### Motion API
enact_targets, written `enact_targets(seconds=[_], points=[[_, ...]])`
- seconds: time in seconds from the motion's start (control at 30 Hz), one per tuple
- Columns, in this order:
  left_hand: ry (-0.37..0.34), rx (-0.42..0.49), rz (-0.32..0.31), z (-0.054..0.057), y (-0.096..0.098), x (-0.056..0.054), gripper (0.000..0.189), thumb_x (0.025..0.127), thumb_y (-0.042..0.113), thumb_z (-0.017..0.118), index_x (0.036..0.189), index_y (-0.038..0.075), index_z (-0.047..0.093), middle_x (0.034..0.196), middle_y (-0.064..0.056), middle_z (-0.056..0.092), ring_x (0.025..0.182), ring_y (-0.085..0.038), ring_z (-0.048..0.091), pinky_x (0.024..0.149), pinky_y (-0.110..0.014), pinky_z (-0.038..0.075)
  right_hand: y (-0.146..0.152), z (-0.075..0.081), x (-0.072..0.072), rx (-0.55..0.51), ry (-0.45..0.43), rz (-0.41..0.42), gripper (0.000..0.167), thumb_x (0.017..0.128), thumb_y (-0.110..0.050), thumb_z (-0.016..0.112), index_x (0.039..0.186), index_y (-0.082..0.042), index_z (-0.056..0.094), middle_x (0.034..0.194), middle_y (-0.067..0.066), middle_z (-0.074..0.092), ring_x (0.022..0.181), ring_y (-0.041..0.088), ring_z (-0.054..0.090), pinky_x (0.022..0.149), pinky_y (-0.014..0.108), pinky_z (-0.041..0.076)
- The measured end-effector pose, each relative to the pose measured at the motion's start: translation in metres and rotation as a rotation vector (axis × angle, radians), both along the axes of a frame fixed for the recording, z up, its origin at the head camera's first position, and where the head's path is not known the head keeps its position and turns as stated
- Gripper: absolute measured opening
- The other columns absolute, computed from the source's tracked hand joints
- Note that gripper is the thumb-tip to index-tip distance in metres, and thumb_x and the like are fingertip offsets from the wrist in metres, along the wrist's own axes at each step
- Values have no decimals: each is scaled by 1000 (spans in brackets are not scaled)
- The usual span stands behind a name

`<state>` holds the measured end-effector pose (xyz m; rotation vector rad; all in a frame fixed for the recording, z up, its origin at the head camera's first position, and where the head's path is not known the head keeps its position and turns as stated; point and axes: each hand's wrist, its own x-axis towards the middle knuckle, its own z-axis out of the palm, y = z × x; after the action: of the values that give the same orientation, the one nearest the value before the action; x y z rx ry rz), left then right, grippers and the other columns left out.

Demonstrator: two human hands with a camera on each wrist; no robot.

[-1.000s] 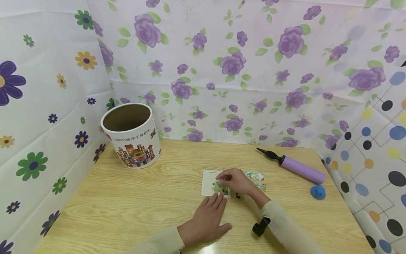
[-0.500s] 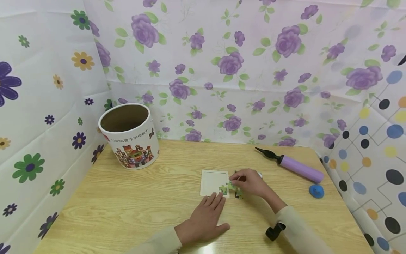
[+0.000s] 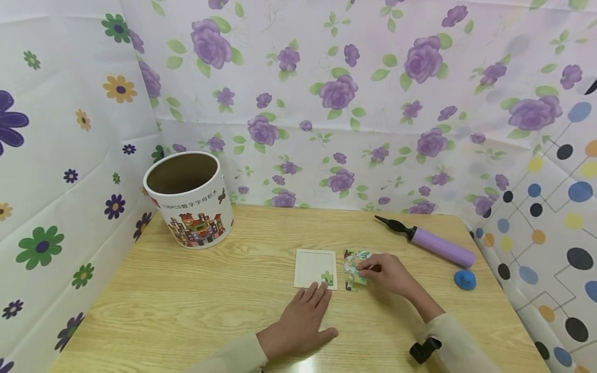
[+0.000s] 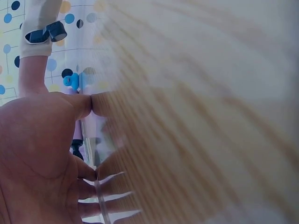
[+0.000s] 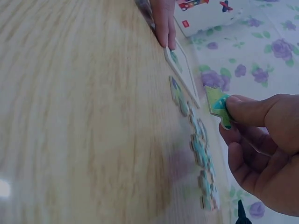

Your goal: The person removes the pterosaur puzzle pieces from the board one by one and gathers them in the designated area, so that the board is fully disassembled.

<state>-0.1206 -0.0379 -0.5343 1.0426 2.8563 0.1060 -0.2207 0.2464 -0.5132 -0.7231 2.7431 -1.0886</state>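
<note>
My right hand [image 3: 389, 275] pinches a green puzzle piece between thumb and fingers, over the loose pieces in the head view. From the right wrist, this puzzle piece [image 5: 215, 101] shows a teal patch and a rounded tab. Several loose puzzle pieces [image 3: 349, 267] lie in a cluster beside the square puzzle tray [image 3: 311, 259]. One green puzzle piece [image 3: 327, 277] sits in the tray's lower right corner. With fingers straight, my left hand [image 3: 302, 320] rests on the table, its fingertips at the tray's near edge.
A large white printed bucket [image 3: 191, 207] stands at the back left. To the right lie a purple hand pump [image 3: 440, 246] with a black nozzle and a small blue object [image 3: 465, 280]. Patterned cloth walls [image 3: 340, 129] border the wooden table [image 3: 224, 290].
My right hand has moved right, from over the tray to above the loose pieces, carrying a green puzzle piece. My left hand stays at the tray's edge.
</note>
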Motion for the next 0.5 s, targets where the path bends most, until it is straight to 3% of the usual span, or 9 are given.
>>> enact_targets(seconds=[0.5], points=[[-15,4,2,-3,0,-2,84,103,66,37,161,5,29,169,-15,22,155,-33,22,121,-51,28,19,-21,11,40,1,-31,13,93,-13,76,104,-17,82,91,-8,69,78,4,60,67,24,52]])
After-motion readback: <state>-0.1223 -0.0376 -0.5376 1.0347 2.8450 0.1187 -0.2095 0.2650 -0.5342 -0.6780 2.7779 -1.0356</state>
